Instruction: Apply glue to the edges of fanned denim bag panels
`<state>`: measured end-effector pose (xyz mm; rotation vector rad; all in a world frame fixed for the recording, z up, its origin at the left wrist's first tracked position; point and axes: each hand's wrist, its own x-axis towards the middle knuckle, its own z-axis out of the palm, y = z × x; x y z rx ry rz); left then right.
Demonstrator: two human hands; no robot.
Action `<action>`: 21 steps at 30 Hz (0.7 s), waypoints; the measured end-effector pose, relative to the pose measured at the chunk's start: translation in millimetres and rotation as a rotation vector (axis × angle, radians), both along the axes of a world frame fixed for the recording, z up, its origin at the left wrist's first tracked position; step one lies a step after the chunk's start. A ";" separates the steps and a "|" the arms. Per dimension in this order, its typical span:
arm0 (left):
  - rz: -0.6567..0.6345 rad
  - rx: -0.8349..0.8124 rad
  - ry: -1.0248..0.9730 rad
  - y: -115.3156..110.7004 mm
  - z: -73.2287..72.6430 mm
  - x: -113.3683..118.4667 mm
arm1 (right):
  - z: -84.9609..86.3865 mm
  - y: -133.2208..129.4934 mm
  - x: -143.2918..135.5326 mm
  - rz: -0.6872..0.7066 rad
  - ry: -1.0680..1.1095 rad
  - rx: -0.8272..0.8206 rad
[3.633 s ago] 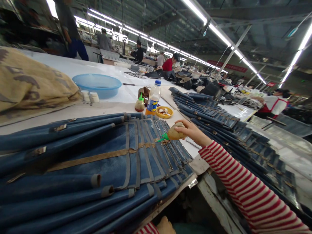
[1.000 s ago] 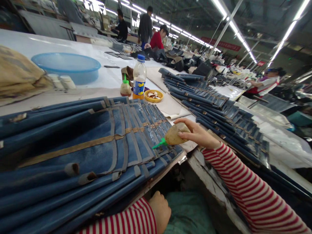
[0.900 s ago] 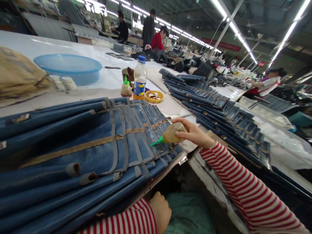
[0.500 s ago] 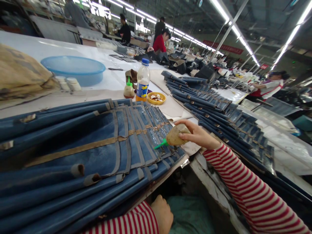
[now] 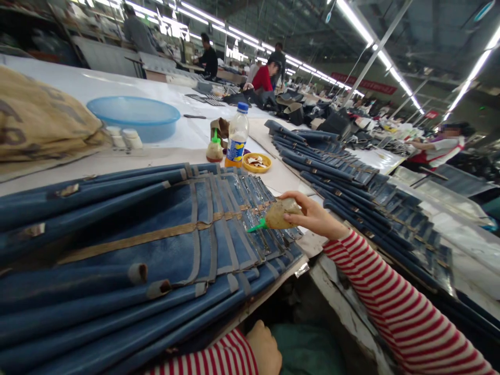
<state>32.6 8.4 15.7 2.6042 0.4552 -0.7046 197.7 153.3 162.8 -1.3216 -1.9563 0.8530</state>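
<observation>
We see a cloudy, stained squeeze bottle [image 5: 278, 213] tilted on its side, its green nozzle [image 5: 257, 225] pointing down at overlapping blue panels [image 5: 230, 239] with grey edges and glossy wet strips.

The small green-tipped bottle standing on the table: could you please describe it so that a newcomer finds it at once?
Beyond the near blue pieces, find the blue-capped drink bottle. Just left of it in the view stands the small bottle. Its green tip points up, unlike the other green-tipped bottle, held tilted down in the right hand.
</observation>
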 end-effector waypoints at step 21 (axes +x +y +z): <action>0.024 -0.012 -0.206 0.7 -37.8 0.9 | -5.7 12.9 -8.8 -0.059 0.019 0.119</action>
